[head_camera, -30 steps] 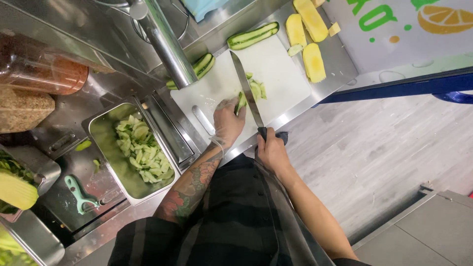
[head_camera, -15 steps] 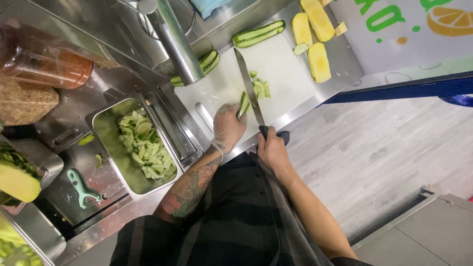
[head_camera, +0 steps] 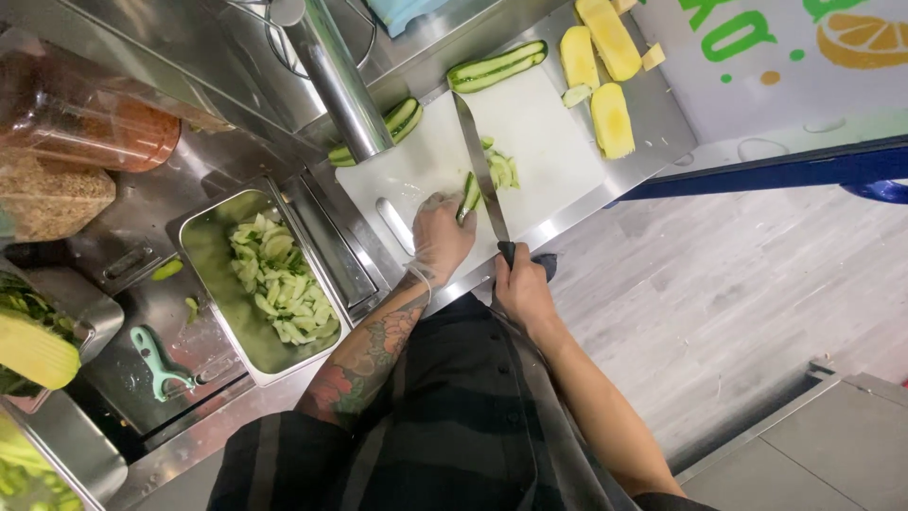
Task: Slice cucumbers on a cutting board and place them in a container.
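A: Slicing was the step in hand. The left hand [head_camera: 441, 237] lay curled on the white cutting board [head_camera: 549, 142], fingertips pressed together on the near end of a cucumber strip [head_camera: 467, 197]. The right hand [head_camera: 523, 289] was wrapped shut around the dark handle of a long chef's knife [head_camera: 480, 170] at the board's near edge.

B: Blade position?

A: The blade ran away from the body, just right of the strip and touching or nearly touching it; contact could not be told for certain. Cut cucumber pieces [head_camera: 499, 170] lay just beyond the blade on its right side.

B: Surroundings?

A: A steel pan of cucumber slices [head_camera: 274, 274] sat sunk in the counter left of the board. Two cucumber halves [head_camera: 497, 66] lay at the far edge, more halves [head_camera: 397, 118] beside the metal cylinder [head_camera: 340, 85]. Peeled yellow fruit pieces [head_camera: 610, 118] lay at the far right. A teal peeler [head_camera: 156, 355] lay in a tray at lower left.

B: Judgement on the next move?

A: It likely called for keeping the fingertips tucked back from the edge, since little strip remained ahead of the hand, and for shifting the grip back along the strip between cuts.
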